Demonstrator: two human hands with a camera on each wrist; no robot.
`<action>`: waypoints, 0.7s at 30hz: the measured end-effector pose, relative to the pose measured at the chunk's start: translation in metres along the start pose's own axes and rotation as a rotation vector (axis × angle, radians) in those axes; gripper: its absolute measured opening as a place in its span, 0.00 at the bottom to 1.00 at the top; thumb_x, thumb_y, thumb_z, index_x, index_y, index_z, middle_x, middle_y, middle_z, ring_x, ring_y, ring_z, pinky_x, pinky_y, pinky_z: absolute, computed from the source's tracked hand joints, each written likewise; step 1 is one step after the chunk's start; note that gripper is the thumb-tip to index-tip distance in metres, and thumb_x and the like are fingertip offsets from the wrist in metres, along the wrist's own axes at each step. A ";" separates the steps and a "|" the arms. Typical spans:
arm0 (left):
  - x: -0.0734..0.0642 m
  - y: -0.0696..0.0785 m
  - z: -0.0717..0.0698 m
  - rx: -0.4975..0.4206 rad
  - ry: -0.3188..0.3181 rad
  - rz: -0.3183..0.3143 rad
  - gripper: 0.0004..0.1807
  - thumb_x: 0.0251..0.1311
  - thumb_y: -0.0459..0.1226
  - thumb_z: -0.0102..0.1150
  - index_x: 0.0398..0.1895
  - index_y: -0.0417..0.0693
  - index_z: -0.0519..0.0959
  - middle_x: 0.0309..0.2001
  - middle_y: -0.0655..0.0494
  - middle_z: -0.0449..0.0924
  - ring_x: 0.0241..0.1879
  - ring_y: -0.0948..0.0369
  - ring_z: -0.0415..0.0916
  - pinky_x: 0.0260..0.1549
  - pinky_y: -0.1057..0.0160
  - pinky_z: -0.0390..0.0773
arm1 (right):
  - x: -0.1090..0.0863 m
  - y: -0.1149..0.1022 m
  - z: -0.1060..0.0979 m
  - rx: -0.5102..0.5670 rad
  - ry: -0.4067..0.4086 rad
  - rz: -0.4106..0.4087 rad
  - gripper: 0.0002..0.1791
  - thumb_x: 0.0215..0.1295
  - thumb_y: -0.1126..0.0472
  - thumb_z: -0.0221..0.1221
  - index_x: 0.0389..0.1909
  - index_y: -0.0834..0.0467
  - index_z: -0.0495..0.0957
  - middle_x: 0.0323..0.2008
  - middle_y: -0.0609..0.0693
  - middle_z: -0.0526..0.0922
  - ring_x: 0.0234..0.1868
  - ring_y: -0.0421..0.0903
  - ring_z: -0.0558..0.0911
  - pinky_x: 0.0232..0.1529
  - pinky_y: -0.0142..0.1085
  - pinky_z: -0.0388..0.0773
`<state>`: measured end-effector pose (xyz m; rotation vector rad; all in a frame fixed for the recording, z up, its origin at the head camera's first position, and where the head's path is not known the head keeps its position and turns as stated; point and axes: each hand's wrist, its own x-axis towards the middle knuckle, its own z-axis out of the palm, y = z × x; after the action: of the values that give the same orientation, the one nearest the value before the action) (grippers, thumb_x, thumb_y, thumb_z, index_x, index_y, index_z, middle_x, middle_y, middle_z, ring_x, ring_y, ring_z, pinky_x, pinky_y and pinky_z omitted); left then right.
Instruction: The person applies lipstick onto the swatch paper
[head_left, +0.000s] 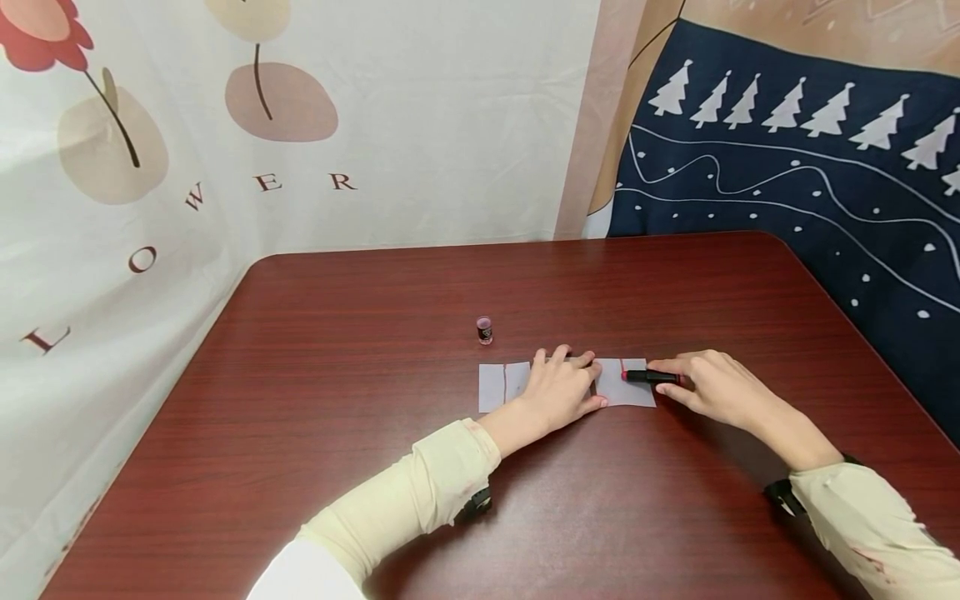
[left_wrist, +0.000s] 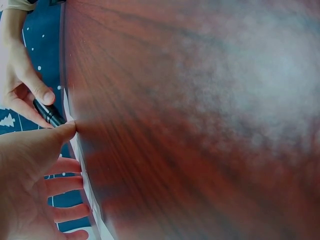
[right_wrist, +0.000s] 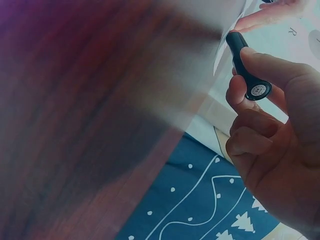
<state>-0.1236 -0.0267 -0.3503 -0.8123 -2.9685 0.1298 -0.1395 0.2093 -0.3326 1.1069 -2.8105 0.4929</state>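
A strip of pale paper (head_left: 491, 388) lies on the table, with one thin red line across its left part and a short red mark near its right end. My left hand (head_left: 558, 387) rests on the middle of the strip, fingers spread, covering part of it. In my right hand (head_left: 720, 385) is a black lipstick (head_left: 648, 377), pinched between thumb and fingers. Its red tip points left, right at the short mark. The right wrist view shows a round label on the base of the lipstick (right_wrist: 258, 90).
A small clear cap with a black band (head_left: 484, 332) stands behind the paper. The reddish-brown wooden table (head_left: 337, 333) has a white flower-print cloth (head_left: 450, 125) behind it and a dark blue tree-print cloth (head_left: 750, 167) at the right.
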 end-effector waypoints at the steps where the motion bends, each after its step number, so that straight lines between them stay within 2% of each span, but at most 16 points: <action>1: 0.000 0.000 0.000 0.000 0.000 0.000 0.27 0.60 0.61 0.46 0.57 0.62 0.74 0.63 0.63 0.68 0.60 0.54 0.61 0.47 0.50 0.64 | 0.000 0.000 0.000 -0.001 0.000 -0.002 0.18 0.55 0.62 0.65 0.48 0.62 0.81 0.31 0.52 0.82 0.16 0.34 0.61 0.17 0.30 0.60; 8: 0.000 0.000 0.001 -0.005 0.000 -0.001 0.28 0.60 0.61 0.47 0.58 0.61 0.74 0.63 0.63 0.68 0.62 0.52 0.58 0.48 0.49 0.64 | 0.000 -0.001 0.000 -0.002 0.000 -0.011 0.18 0.55 0.61 0.66 0.48 0.61 0.81 0.29 0.49 0.81 0.15 0.33 0.60 0.16 0.30 0.59; 21: -0.001 0.000 0.000 -0.024 -0.007 0.000 0.27 0.61 0.60 0.47 0.59 0.61 0.74 0.63 0.63 0.67 0.62 0.52 0.58 0.49 0.48 0.64 | -0.001 -0.002 0.001 -0.002 0.002 -0.007 0.18 0.54 0.61 0.66 0.47 0.61 0.81 0.28 0.48 0.81 0.16 0.33 0.61 0.17 0.30 0.60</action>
<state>-0.1227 -0.0277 -0.3505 -0.8160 -2.9823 0.0968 -0.1371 0.2082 -0.3327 1.1150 -2.8040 0.4895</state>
